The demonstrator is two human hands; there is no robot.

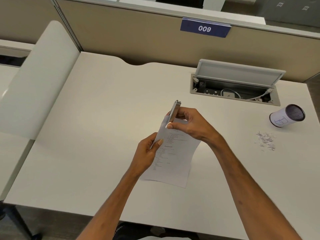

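Note:
A printed sheet of paper (174,158) is held above the middle of the white desk (97,129), its lower edge near the desk top. My left hand (147,153) pinches the sheet's left edge, thumb on top. My right hand (188,125) grips a slim silver stapler (175,110) at the sheet's top left corner, and the stapler's far end points away from me. The corner of the paper sits at the stapler's jaws, partly hidden by my fingers.
An open cable hatch (237,84) with sockets and a white cable is set in the desk at the back right. A white cup marked with a letter (286,116) lies on its side at the right, with a small pile of paper scraps (265,141) in front. A beige partition (138,40) stands behind.

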